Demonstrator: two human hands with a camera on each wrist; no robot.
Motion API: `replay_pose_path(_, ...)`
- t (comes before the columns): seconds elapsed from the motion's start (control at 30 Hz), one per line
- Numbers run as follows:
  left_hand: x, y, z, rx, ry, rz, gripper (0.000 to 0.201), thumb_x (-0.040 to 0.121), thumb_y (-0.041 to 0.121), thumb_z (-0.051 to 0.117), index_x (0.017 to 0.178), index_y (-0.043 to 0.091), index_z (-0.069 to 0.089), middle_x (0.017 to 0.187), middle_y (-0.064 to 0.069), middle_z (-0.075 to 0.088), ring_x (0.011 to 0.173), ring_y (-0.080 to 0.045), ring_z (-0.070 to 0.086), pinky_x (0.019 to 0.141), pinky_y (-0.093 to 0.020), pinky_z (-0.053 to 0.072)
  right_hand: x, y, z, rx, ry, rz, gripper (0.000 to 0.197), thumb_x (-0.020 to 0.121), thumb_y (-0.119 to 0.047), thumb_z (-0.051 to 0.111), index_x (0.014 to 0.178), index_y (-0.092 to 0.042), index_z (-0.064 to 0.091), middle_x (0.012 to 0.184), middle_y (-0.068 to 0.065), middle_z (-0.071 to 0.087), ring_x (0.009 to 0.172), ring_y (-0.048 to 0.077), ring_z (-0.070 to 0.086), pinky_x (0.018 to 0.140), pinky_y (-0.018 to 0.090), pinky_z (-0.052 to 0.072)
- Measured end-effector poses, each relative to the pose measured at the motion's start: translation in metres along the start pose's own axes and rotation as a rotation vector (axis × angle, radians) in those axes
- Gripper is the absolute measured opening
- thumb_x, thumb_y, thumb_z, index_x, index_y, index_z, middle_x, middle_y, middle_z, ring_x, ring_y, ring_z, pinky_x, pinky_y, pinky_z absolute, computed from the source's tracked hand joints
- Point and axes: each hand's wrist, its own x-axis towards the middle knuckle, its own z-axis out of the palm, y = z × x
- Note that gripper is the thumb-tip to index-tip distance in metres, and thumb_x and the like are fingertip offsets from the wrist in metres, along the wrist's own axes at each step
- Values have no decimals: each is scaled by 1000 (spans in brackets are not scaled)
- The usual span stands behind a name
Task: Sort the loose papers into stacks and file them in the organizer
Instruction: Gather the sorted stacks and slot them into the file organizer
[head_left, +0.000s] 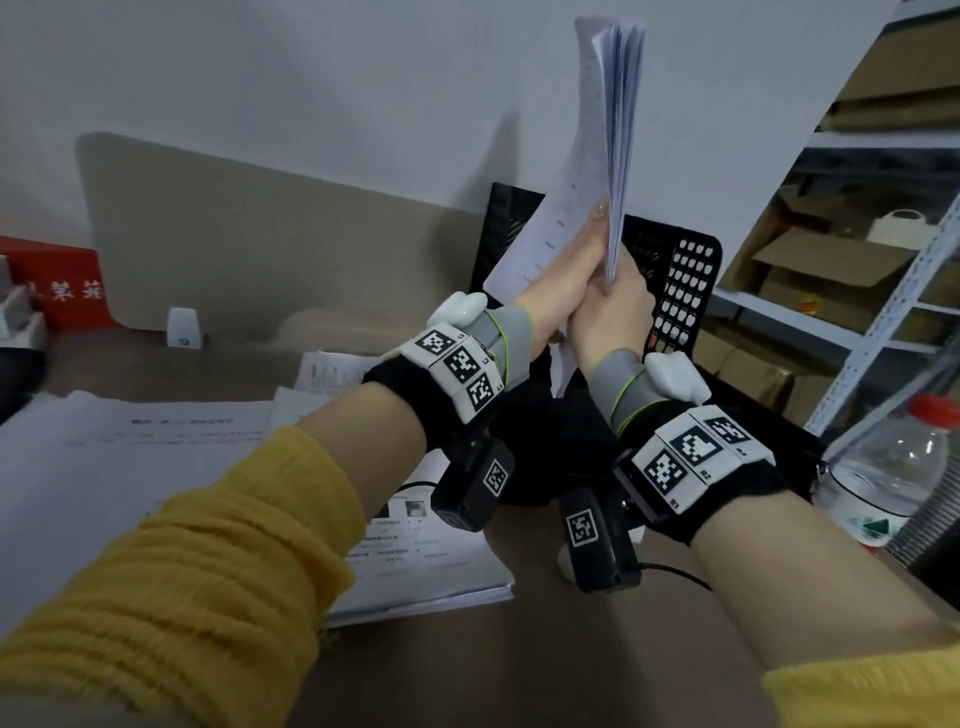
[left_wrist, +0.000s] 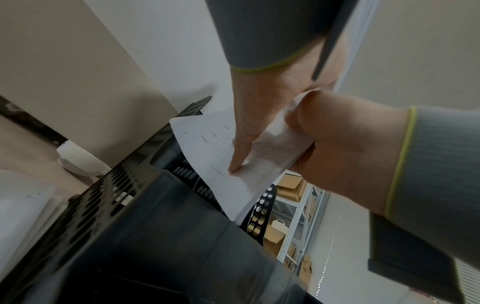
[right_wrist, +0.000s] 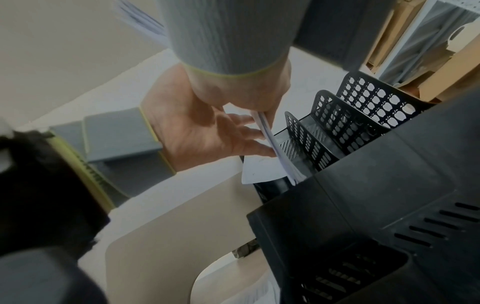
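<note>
I hold a stack of white papers (head_left: 615, 130) upright in both hands, above the black perforated organizer (head_left: 685, 291). My right hand (head_left: 618, 306) grips the stack's lower edge in its fist. My left hand (head_left: 561, 291) holds the stack from the left, with one digit laid along the printed front sheet (left_wrist: 207, 148). In the right wrist view the left hand (right_wrist: 192, 127) has straight fingers against the stack (right_wrist: 275, 148), just over the organizer's slots (right_wrist: 363, 107). One sheet fans out to the left of the rest.
More loose papers (head_left: 197, 441) and a thicker pile (head_left: 426, 566) lie on the desk at the left. A black vented machine (right_wrist: 389, 185) stands in front of the organizer. A water bottle (head_left: 893, 467) is at the right, with shelves of cardboard boxes (head_left: 841, 260) behind it.
</note>
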Motion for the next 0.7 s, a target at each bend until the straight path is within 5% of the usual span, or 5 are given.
replay_pose_path(0.1, -4, 0, 7, -30, -47, 40, 58, 101, 53, 23, 145, 20, 42, 144, 3, 50, 133, -9, 45, 114, -29, 32, 1, 6, -4, 24, 41, 10, 42, 84, -25, 36, 119, -22, 59, 88, 1, 63, 83, 25, 59, 77, 37, 49)
replay_pose_path(0.37, -24, 1, 13, -38, -111, 69, 54, 102, 51, 19, 151, 29, 27, 153, 6, 37, 140, -8, 34, 111, -28, 24, -9, 10, -13, 34, 34, 45, 23, 89, -17, 42, 102, -27, 58, 82, -3, 58, 79, 22, 56, 74, 36, 48)
replay_pose_path(0.47, -34, 2, 9, -53, -93, 86, 53, 102, 50, 20, 153, 32, 20, 156, 8, 30, 144, -6, 27, 114, -31, 19, -16, 6, -14, 84, 30, 47, 32, 90, -15, 43, 117, -19, 61, 85, -3, 60, 81, 20, 57, 72, 30, 44)
replay_pose_path(0.7, -33, 7, -7, -34, -48, 82, 52, 103, 48, 21, 153, 32, 20, 159, 11, 21, 145, -4, 19, 116, -33, 10, -13, -2, 1, 135, -15, 34, 37, 92, -16, 41, 123, -22, 60, 102, 8, 69, 94, 27, 63, 84, 39, 51)
